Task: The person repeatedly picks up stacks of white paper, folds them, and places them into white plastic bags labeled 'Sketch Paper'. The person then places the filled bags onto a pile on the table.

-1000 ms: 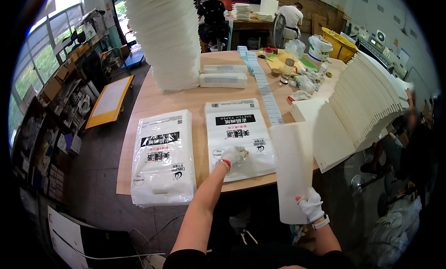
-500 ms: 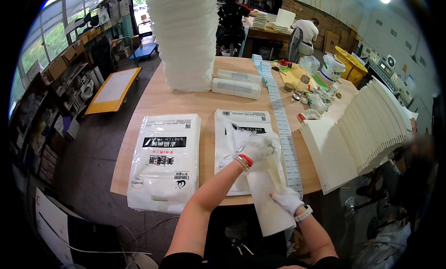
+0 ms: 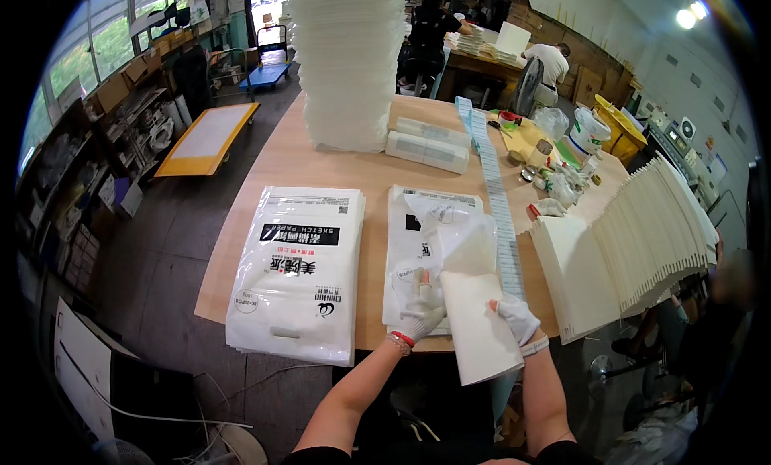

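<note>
White paper pad (image 3: pixel 479 324) lengthwise away, into bag (image 3: pixel 450 232)

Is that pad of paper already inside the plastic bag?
Partly in: the paper pad enters the clear bag, its near end still outside.

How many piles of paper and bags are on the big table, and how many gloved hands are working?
Piles of white printed bags: 2 (left pile, pile under the hands)
Tall white paper stack: 1
Fanned row of cream paper pads: 1
Gloved hands: 2 (left hand, right hand)
Total: 6
</note>
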Motion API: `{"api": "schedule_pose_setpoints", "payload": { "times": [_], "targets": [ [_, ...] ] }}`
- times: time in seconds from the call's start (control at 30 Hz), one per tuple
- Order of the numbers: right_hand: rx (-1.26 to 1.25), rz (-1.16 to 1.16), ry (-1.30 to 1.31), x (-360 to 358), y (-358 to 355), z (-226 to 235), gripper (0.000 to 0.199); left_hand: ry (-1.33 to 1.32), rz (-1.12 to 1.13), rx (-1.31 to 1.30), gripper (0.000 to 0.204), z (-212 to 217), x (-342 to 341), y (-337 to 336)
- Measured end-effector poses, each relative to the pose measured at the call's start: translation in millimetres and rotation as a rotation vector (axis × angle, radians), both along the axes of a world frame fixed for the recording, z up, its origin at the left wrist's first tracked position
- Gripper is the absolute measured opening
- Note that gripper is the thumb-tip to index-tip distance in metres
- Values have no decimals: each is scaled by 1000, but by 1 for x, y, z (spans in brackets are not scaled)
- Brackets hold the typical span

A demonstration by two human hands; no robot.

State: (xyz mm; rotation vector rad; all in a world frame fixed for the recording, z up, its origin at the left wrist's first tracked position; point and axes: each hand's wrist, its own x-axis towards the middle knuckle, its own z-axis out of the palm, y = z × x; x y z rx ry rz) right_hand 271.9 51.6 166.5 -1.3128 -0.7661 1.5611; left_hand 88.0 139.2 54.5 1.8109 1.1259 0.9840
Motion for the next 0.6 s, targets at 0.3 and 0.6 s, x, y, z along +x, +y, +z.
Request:
{"api": "schedule_pose_setpoints", "payload": {
  "times": [0.3,0.6],
  "targets": [
    [-193,78,-64,28,44,-13,35,-425,76,-701,27,-28,15,31],
    [-85,195,-1243,-21,63,4,52,41,165,-458,33,-30,11,-37]
  ]
}}
